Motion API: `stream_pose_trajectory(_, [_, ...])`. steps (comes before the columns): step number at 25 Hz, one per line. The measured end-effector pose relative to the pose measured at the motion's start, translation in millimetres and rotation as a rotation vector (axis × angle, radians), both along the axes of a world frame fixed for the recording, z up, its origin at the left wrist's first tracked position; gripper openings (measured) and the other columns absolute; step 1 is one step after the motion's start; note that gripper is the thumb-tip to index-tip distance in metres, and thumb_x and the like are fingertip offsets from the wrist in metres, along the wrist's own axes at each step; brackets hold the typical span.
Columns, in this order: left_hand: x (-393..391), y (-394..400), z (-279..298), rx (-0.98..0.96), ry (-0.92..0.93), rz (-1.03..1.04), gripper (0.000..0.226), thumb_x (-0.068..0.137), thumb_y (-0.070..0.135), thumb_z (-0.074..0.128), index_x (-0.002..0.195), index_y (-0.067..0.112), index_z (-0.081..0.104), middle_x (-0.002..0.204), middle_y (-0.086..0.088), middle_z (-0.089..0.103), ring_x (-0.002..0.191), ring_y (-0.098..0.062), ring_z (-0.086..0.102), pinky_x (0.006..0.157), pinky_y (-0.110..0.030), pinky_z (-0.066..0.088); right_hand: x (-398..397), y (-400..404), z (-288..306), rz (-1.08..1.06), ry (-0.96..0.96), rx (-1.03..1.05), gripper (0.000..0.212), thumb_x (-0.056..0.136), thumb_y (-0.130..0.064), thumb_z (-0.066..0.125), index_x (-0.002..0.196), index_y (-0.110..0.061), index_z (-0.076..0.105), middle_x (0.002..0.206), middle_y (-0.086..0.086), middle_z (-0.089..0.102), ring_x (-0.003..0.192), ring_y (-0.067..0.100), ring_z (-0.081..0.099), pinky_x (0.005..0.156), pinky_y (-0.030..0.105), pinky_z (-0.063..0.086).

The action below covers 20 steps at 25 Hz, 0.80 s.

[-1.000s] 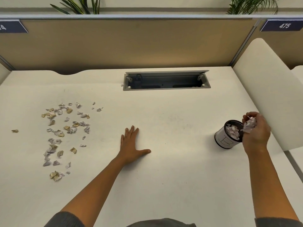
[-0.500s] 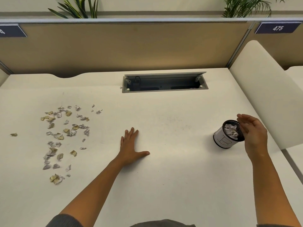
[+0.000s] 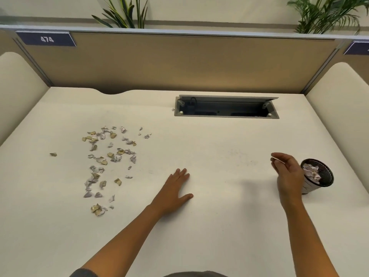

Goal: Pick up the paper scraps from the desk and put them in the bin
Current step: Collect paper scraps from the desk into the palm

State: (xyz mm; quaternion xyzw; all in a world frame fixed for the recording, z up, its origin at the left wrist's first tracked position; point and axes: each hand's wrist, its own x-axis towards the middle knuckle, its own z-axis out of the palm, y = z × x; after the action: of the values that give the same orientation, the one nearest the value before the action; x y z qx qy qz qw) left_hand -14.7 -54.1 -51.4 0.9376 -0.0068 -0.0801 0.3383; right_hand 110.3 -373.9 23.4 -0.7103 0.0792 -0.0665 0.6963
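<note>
Several small grey and tan paper scraps lie scattered over the left part of the white desk. One stray scrap sits apart, further left. A small black mesh bin with a white sleeve stands at the right, with crumpled scraps inside. My right hand hovers just left of the bin, fingers apart and empty. My left hand rests flat on the desk at the centre, palm down, right of the scraps.
An open grey cable tray is sunk into the desk at the back. Tan partition panels and cream side dividers wall the desk on three sides. Plants stand behind the partition.
My right hand dropped its handful of scraps into the bin, opened, and moved left away from it. The view swung left. My left hand stayed flat.
</note>
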Motion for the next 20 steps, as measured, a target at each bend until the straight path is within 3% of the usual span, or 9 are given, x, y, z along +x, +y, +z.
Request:
stream_pose_trajectory(3, [-5.1,20.6,7.2,-0.034,-0.074,0.088,0.060,0.096,0.036,0.056,0.150,0.024,0.033,0.158,0.014,0.025,0.149,-0.005,0.015,0.120,-0.018,0.001,-13.3,40.8,-9.3,0.084,0.035,-0.024,0.035,0.090,0.003,0.052,0.094,-0.026,0.071,0.101,-0.004,0.071,0.099,0.016,0.066,0.101,0.040,0.049])
stream_pose_trajectory(8, [-11.8,87.8,17.1,0.058,-0.236,0.538,0.066,0.092,0.023,0.060,0.150,0.010,0.030,0.158,-0.005,0.028,0.150,-0.018,0.016,0.124,-0.034,0.003,-31.6,87.1,-21.8,0.196,0.080,-0.081,0.034,0.091,-0.001,0.052,0.094,-0.028,0.072,0.102,-0.007,0.072,0.098,0.014,0.068,0.097,0.041,0.052])
stream_pose_trajectory(14, [-0.1,164.9,16.7,0.107,0.061,1.060,0.113,0.081,0.058,0.064,0.153,-0.001,0.000,0.161,-0.025,-0.001,0.150,-0.036,-0.009,0.119,-0.053,-0.007,-39.8,135.9,-24.9,0.306,0.102,-0.144,0.031,0.093,-0.001,0.052,0.095,-0.026,0.071,0.101,-0.007,0.072,0.098,0.015,0.069,0.094,0.040,0.054])
stream_pose_trajectory(17, [7.3,184.4,15.8,0.074,0.152,1.080,0.112,0.081,0.062,0.062,0.153,0.001,0.001,0.161,-0.024,0.006,0.150,-0.037,-0.002,0.118,-0.056,-0.003,-45.4,152.0,-26.5,0.351,0.123,-0.187,0.034,0.094,-0.005,0.052,0.092,-0.034,0.070,0.099,-0.012,0.072,0.097,0.009,0.068,0.088,0.034,0.052])
stream_pose_trajectory(20, [16.5,186.6,15.3,0.044,0.075,0.959,0.101,0.084,0.052,0.065,0.155,0.010,0.007,0.161,-0.020,0.012,0.150,-0.035,0.006,0.121,-0.054,0.006,-49.4,160.6,-27.1,0.358,0.140,-0.211,0.035,0.094,-0.007,0.052,0.090,-0.037,0.069,0.097,-0.014,0.071,0.097,0.007,0.068,0.083,0.032,0.052])
